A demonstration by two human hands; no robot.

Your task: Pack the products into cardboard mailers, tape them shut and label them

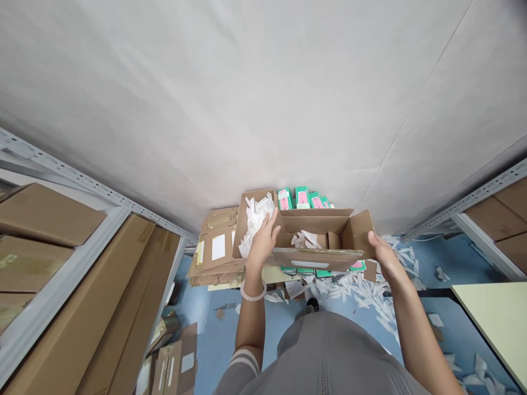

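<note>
A long open cardboard box (317, 260) is tilted in front of me, with a few scraps of white paper (305, 239) inside. At its right end my right hand (382, 251) grips the raised end flap, thumb on the near side. My left hand (265, 236) is at the box's left end, fingers stretched and spread. Whether its palm presses on the flap I cannot tell. Just beyond those fingers, crumpled white paper (257, 216) fills a smaller open carton (241, 241). Green and pink packs (302, 197) stand in a row behind the long box, and more green ones peek out below it.
Flattened cardboard boxes (217, 241) are stacked on the left. Metal shelving with cartons (119, 296) flanks me on the left, and another rack (489, 241) is at right. Paper scraps litter the blue floor (436, 263). A pale tabletop (494, 312) juts in at lower right.
</note>
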